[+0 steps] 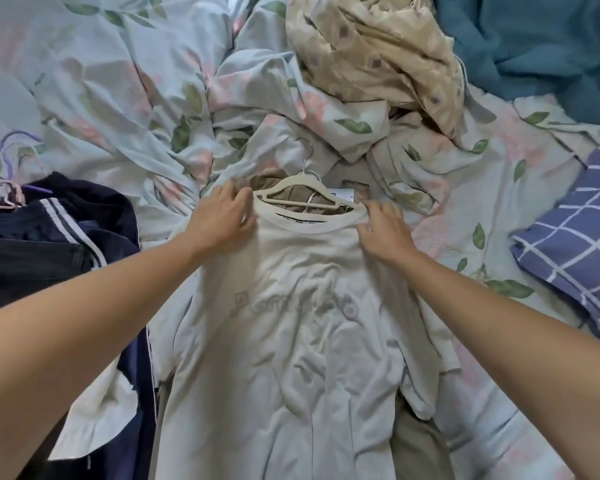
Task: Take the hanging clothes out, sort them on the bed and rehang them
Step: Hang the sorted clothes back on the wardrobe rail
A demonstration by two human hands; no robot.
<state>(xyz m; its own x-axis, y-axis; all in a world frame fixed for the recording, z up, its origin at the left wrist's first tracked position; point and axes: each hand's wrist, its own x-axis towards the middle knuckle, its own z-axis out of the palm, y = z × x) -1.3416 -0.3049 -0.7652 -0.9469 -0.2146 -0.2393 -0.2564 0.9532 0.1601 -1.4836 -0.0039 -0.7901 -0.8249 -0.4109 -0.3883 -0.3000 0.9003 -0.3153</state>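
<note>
T-shirt (291,341): we are seeing it lying flat, front up, on the floral bedsheet (118,81) in the middle of the bed, its neck pointing away from us and faint grey lettering running across its chest.
Hanger (303,194): a cream one is sitting partly inside the neck opening, its metal hook sticking out beyond the collar; brown fabric is showing behind it.
Left hand (222,220): we are resting it on the left shoulder of the T-shirt beside the collar, fingers spread and lightly bent; whether they are pinching cloth, we cannot tell.
Right hand (383,230): we are laying it on the right shoulder, fingertips curling at the collar edge; a real grip is not clear.
Dark clothes (66,237): a navy pile with white stripes is crowding the T-shirt's left side, with pink and purple hangers (7,181) lying at its far end.
Khaki garment (416,441): it is peeking out from under the T-shirt's lower right.
Beige patterned cloth (378,57): it is heaped beyond the hanger.
Checked pillow (575,237): it is lying well apart on the right.
Teal blanket (534,39): it is bunching in the far right corner.
</note>
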